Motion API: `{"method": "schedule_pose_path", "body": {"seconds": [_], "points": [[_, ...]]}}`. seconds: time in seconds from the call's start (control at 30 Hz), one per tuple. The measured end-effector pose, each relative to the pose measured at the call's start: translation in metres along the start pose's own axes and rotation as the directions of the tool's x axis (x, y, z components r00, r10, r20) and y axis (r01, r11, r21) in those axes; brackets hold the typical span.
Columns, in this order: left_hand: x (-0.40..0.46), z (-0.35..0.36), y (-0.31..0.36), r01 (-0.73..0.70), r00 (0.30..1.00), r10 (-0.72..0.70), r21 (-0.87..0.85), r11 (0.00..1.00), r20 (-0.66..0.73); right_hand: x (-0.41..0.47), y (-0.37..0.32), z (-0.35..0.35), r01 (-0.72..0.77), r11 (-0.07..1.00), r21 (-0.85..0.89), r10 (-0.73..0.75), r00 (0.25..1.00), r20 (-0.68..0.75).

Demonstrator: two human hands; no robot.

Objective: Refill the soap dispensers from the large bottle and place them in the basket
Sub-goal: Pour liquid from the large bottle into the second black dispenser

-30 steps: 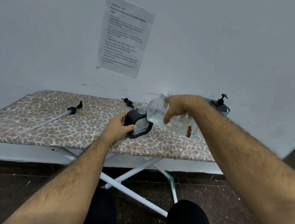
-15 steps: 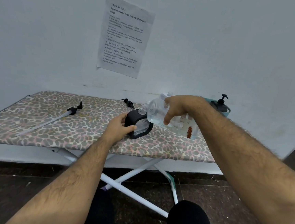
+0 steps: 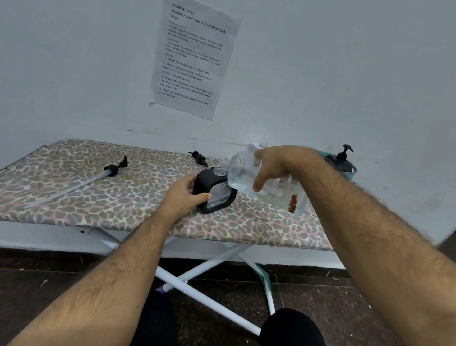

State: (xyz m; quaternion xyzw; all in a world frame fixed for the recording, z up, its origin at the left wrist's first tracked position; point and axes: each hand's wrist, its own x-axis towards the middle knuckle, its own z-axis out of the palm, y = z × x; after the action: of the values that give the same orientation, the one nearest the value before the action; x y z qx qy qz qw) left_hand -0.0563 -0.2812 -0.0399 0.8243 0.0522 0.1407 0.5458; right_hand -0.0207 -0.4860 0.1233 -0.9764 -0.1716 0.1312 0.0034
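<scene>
Surface: ironing board [image 3: 62, 199] with a leopard-print cover, set against a pale wall, on white crossed legs over a dark floor.
Left hand [image 3: 183, 195]: fingers and thumb curled round the near left side of the dispenser, thumb lying along its front face.
Dispenser [image 3: 215, 192]: black frame with a clear panel, standing upright near the middle of the board, slightly toward the right end; its clear neck is open at the top, no pump on it.
Right hand [image 3: 273, 165]: fingers wrapped over the top of the large bottle, thumb pointing down its near side; grip firm.
Large bottle [image 3: 269, 186]: clear plastic, tipped over toward the left, mouth at or just above the dispenser's open neck; whether they touch, cannot tell. Clear liquid sits in the low part of the body. A small rust-red mark shows on its right end. No stream visible at the mouth.
Long pump [image 3: 82, 181]: black head with a long clear tube, lying flat toward the left end, head nearer the back edge.
Short pump [image 3: 199, 158]: black, lying by the back edge, just behind the dispenser.
Basket [image 3: 352, 172]: teal rim, at the right end by the back edge, mostly hidden by the right forearm.
Second dispenser [image 3: 342, 162]: dark, pump fitted, standing in the basket.
Paper sheet [image 3: 194, 55]: printed text, fixed to the wall above the board.
</scene>
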Motion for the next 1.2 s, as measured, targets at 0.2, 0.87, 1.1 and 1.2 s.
{"method": "schedule_pose_path", "body": {"seconds": [0.2, 0.87, 1.1, 1.2], "points": [[-0.0003, -0.0005, -0.0003, 0.002, 1.000, -0.002, 0.000, 1.000, 0.005, -0.0009, -0.0005, -0.0007, 0.004, 1.000, -0.005, -0.004, 1.000, 0.001], [-0.0018, 0.0001, 0.0032, -0.001, 1.000, 0.001, 0.002, 1.000, 0.000, 0.0014, -0.0007, -0.0017, 0.002, 0.999, -0.039, -0.001, 1.000, 0.007], [-0.0035, -0.0002, 0.0044, -0.007, 1.000, 0.007, 0.005, 1.000, 0.002, 0.0011, -0.0020, -0.0014, -0.007, 0.999, -0.048, 0.007, 1.000, 0.006], [-0.0031, 0.0001, 0.0035, -0.009, 1.000, 0.009, -0.005, 1.000, 0.005, 0.0005, -0.0022, -0.0016, -0.007, 0.999, -0.049, 0.008, 1.000, 0.005]]}}
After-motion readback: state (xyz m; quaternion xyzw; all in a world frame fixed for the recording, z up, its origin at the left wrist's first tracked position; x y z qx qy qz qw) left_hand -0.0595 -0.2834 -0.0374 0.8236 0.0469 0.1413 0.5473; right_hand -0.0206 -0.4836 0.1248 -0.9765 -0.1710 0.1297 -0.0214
